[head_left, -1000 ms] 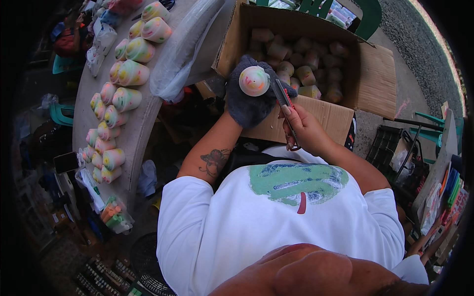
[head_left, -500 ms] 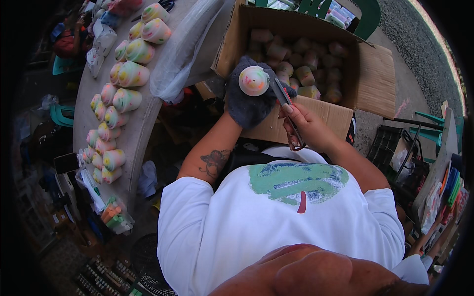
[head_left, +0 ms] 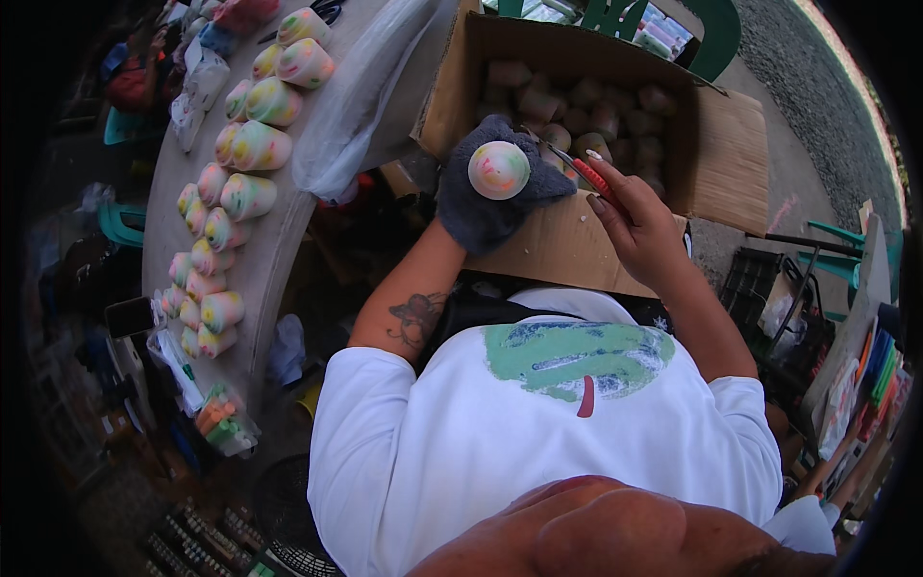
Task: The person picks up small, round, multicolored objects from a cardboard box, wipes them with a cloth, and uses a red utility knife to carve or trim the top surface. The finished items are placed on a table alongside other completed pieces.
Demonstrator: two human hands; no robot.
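My left hand [head_left: 479, 217] is wrapped in a dark grey cloth [head_left: 548, 183] and holds what looks like a speckled candle, a whitish candle [head_left: 499, 171] with pink, yellow and green specks, its round end facing up. The fingers are hidden by the cloth, though the candle sits firmly in it. My right hand [head_left: 646, 223] grips a knife with a red handle [head_left: 590, 175]. Its thin blade points up and left past the candle, apart from it. Both hands are over the front flap of a cardboard box [head_left: 567, 240].
Inside the box lie many similar candles [head_left: 596, 120]. On the curved grey table [head_left: 274, 221] to the left stand rows of speckled candles [head_left: 248, 195], beside a clear plastic bag [head_left: 356, 115]. A green chair [head_left: 716, 38] is behind the box. A black crate [head_left: 735, 279] sits at the right.
The knife has moved off the candle's side, up and right, and its handle has turned in my right hand. The candle has shifted slightly down and right. Small crumbs lie on the flap.
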